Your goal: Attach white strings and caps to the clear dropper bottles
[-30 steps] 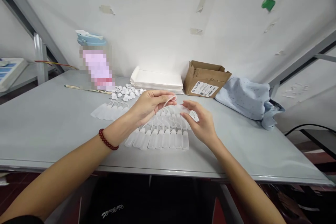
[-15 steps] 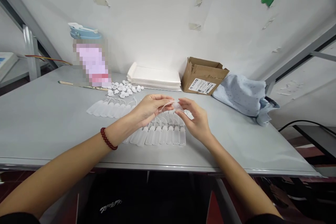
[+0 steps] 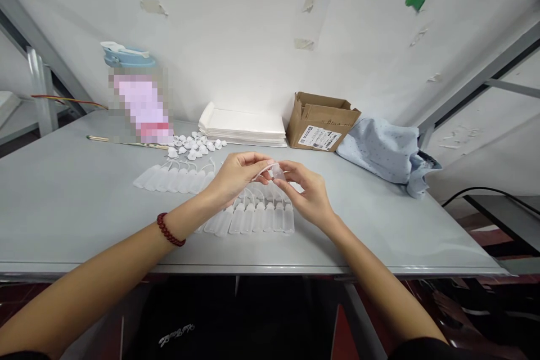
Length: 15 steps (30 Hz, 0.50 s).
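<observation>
My left hand (image 3: 238, 177) and my right hand (image 3: 304, 191) meet above the grey table (image 3: 76, 208). Between their pinched fingertips is a small clear plastic bottle (image 3: 276, 171) with a thin curved tube; the left fingers pinch the tube end, the right fingers hold the bottle body. Just below the hands lies a row of several similar bottles (image 3: 257, 216). A second row of bottles (image 3: 172, 179) lies to the left. A red bead bracelet (image 3: 169, 230) is on my left wrist.
A heap of small white caps (image 3: 196, 145) lies behind the bottles. At the back stand a stack of white sheets (image 3: 244, 125), an open cardboard box (image 3: 320, 122), a blurred pink container (image 3: 141, 101) and a light blue cloth (image 3: 383, 152). A thin stick (image 3: 122, 141) lies at left.
My two hands have drawn closer together, and the right hand now touches the bottle at the left fingertips. The view has shifted slightly, so everything sits a little further left.
</observation>
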### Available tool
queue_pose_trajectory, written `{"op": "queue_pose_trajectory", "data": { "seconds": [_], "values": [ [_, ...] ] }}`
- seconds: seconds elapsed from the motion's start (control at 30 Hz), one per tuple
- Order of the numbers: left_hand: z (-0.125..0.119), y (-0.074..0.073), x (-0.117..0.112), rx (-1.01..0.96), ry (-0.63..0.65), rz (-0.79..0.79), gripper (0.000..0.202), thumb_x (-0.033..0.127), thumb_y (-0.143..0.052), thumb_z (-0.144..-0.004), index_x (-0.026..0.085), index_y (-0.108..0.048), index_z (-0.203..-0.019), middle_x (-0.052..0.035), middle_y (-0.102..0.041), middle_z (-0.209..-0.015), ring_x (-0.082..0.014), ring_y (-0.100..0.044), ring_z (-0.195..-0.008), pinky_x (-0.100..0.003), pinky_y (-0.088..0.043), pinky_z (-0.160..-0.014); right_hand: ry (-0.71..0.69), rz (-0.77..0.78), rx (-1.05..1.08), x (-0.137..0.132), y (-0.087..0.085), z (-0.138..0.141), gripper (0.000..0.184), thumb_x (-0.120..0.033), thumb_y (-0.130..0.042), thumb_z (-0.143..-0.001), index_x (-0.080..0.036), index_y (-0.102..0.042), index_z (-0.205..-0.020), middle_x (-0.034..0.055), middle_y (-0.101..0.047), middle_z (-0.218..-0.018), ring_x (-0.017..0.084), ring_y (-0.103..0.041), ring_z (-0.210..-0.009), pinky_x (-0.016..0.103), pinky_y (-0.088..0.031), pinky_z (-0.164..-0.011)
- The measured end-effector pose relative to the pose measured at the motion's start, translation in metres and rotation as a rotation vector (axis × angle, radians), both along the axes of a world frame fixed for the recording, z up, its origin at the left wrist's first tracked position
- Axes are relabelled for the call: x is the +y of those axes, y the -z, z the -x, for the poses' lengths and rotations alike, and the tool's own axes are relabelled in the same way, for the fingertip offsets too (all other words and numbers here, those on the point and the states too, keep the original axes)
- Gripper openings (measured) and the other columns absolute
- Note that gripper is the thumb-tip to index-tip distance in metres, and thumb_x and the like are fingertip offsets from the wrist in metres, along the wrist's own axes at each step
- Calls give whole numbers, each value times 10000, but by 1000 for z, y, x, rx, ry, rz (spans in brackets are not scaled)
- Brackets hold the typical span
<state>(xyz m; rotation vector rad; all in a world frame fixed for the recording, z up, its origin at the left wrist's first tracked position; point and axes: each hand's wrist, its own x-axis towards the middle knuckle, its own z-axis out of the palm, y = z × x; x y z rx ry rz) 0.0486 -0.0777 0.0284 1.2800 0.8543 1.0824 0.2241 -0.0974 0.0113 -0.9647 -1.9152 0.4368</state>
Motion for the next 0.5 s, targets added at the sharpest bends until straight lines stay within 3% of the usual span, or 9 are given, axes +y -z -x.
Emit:
{"op": "queue_pose_trajectory", "data": {
  "seconds": [0.27,0.4,0.5],
  "values": [
    [-2,-4,-5,165,-41,-216,214,328,-640,-797,169,-721,-916,-30,-687,-793,-121,-597,-632,-264,-523,-613,-38,113,105,-3,-4,1,216,-303,-614,-840,-213,-609,-1036,61,-694,-948,188,-692,-779,349,-560,-744],
    [-3,0,-8,327,-98,-419,261,344,-616,-816,194,-714,-1006,-59,-695,-976,-166,-633,-802,-264,-530,-663,-39,158,167,-3,-3,1,280,-354,-630,-826,-222,-573,-1065,60,-678,-957,182,-690,-758,339,-557,-705],
    [-4,6,-8,367,-131,-487,265,349,-589,-837,205,-708,-1024,-60,-684,-996,-174,-628,-859,-258,-526,-682,-56,170,170,-2,-2,1,352,-355,-634,-825,-235,-519,-1136,56,-675,-954,171,-686,-756,323,-553,-692]
  ]
}}
